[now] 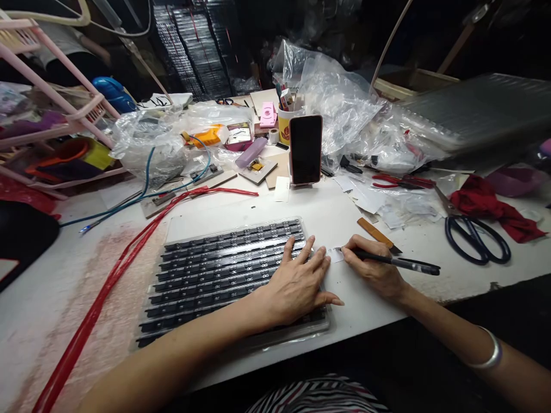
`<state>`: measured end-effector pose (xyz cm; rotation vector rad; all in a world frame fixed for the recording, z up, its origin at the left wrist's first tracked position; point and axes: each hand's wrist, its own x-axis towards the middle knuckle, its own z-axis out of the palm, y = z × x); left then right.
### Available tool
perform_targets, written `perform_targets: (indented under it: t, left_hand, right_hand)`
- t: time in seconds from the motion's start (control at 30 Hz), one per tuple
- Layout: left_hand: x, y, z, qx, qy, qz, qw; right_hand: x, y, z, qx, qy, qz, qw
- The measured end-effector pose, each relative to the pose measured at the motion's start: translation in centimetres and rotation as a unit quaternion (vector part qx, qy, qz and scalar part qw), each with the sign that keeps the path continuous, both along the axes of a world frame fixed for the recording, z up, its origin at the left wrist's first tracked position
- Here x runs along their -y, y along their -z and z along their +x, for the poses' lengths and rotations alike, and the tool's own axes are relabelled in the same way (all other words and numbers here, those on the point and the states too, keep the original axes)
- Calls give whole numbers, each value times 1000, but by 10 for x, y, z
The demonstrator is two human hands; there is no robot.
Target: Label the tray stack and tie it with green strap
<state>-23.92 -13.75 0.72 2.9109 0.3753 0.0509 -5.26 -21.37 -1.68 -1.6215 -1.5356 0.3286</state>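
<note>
My left hand lies with its fingers spread over the right part of a clear plastic tray filled with rows of small black parts. Its fingertips reach the tray's right edge, close to a small white slip of paper. My right hand is closed around a black pen, whose tip touches the slip or rests right beside it. Any writing on the slip is too small to read. Just beyond the right hand lies a brown-handled blade.
A phone stands upright behind the tray. Dark-handled scissors and a red cloth lie at the right. Red plastic strips cross the left side. Plastic bags, a pen cup and a pink rack crowd the back.
</note>
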Motion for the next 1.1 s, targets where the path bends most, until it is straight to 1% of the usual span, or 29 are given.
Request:
perform_targets:
  t: [0.17, 0.33, 0.67, 0.77, 0.93, 1.03, 1.1]
  left_hand:
    - [0, 0, 0, 2, 3, 0, 1000]
    - [0, 0, 0, 2, 4, 6, 1000]
    - [0, 1, -1, 13, 6, 37, 999]
    - [0, 2, -1, 15, 3, 36, 999]
    - [0, 2, -1, 14, 0, 26, 1000]
    - [0, 2, -1, 13, 0, 16, 1000]
    - [0, 1, -1, 13, 0, 12, 1000]
  right_hand:
    - [0, 1, 0, -2, -17, -3, 1000]
    - [0, 0, 0, -12, 5, -8, 1000]
    - [0, 0, 1, -21, -2, -21, 1000]
    - [-1, -1, 1, -20, 0, -14, 1000]
    - [0, -1, 1, -11, 26, 5, 1000]
    - [2, 0, 2, -44, 37, -5, 998]
    - [4, 1, 2, -73, 25, -23, 997]
